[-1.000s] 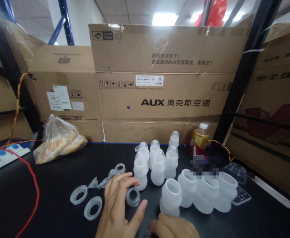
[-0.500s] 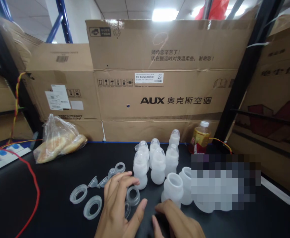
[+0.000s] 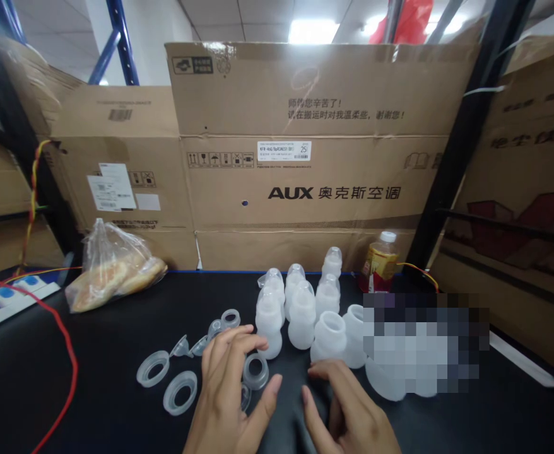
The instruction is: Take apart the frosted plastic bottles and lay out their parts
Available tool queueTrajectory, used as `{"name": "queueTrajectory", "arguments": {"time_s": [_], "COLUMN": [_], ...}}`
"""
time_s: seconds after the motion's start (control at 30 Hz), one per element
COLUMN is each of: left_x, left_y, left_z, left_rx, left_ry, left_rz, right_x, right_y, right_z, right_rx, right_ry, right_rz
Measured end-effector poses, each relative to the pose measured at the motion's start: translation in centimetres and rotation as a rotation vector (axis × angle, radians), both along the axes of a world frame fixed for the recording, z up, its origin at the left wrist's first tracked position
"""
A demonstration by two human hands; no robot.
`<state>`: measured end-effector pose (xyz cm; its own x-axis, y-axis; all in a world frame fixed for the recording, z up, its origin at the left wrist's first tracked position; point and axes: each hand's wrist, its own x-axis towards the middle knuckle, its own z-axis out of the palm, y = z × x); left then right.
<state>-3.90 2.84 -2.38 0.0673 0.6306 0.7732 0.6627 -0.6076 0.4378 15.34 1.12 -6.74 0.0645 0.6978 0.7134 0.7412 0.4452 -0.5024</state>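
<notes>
My left hand (image 3: 224, 397) rests curled over the black table, holding nothing, with a frosted plastic screw ring (image 3: 255, 372) beside its fingers and a clear teat (image 3: 245, 397) by the thumb. My right hand (image 3: 347, 407) has its fingers spread just below a frosted baby bottle body (image 3: 329, 337), which stands open end up and tilted. Several more bottle bodies (image 3: 302, 318) stand behind it. Two wide rings (image 3: 153, 368) and several small teats (image 3: 200, 345) lie to the left. A pixelated patch (image 3: 423, 343) hides the bottles at the right.
A plastic bag of bread (image 3: 113, 277) lies at the back left, and a bottle of amber drink (image 3: 380, 265) stands at the back right. A red cable (image 3: 66, 372) crosses the table's left side. Cardboard boxes (image 3: 281, 189) stand along the far edge.
The front bottle has slid away from me toward the other bottles. My right hand has moved forward behind it, while my left hand has barely moved.
</notes>
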Motion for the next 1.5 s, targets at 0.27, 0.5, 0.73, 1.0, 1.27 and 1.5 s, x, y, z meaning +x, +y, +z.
{"name": "queueTrajectory", "arguments": {"time_s": [0.27,0.5,0.73,1.0,1.27,1.5], "left_x": [-0.1,-0.4,-0.6,-0.7,-0.9,-0.4], "left_y": [0.0,0.1,0.0,0.1,0.2,-0.2], "left_z": [0.2,0.3,0.9,0.8,0.5,0.9], "left_rx": [0.016,0.0,-0.018,-0.015,-0.031,-0.042], "left_ry": [-0.037,-0.145,-0.224,-0.232,-0.225,-0.224], "left_rz": [-0.019,0.015,0.033,0.011,-0.003,-0.026], "right_x": [-0.2,-2.4,-5.0,-5.2,-4.3,2.3], "right_y": [0.2,1.5,4.7,4.8,3.7,-2.5], "right_z": [0.8,9.3,15.6,15.0,15.5,13.7], "right_rx": [-0.02,-0.241,-0.359,-0.361,-0.372,-0.087], "right_ry": [0.054,-0.077,-0.428,-0.482,-0.461,-0.29], "right_rz": [-0.071,0.141,-0.002,-0.119,-0.188,-0.13]}}
